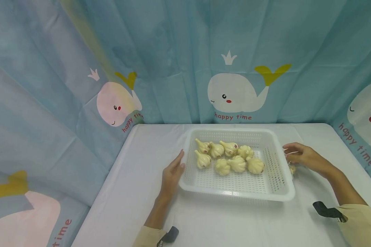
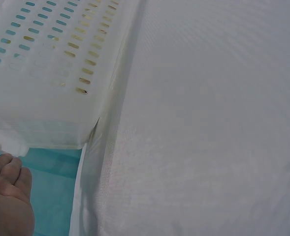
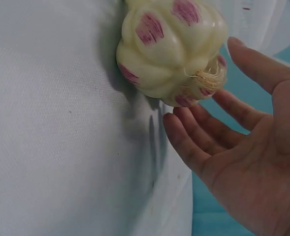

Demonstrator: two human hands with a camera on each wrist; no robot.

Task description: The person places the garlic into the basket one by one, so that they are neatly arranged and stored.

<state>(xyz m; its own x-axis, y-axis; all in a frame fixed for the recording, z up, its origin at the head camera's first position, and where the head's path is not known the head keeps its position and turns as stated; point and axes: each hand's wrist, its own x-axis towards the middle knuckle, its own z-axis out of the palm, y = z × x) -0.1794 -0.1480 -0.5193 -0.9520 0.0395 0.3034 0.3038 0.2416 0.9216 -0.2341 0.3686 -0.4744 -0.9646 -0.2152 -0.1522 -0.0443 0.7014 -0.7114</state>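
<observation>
A white plastic basket (image 1: 235, 190) sits on the table with several pale garlic bulbs (image 1: 237, 164) inside. Along its left side, my left hand (image 1: 171, 175) has its fingertips right at the rim; the left wrist view shows those fingers (image 2: 11, 169) loosely bent beside the basket's end (image 2: 41, 130). My right hand (image 1: 307, 158) is just outside the basket's right wall. There, a garlic bulb (image 3: 172, 54) with purple patches and dry roots lies on the cloth, partly hidden by the basket in the head view. The right thumb and fingers are spread around its near side.
White cloth covers the table (image 1: 136, 178), which ends at a blue curtain (image 1: 173, 96) printed with whales. The basket's raised walls stand between the two hands. Dark wrist mounts (image 1: 327, 210) stick out from both sleeves.
</observation>
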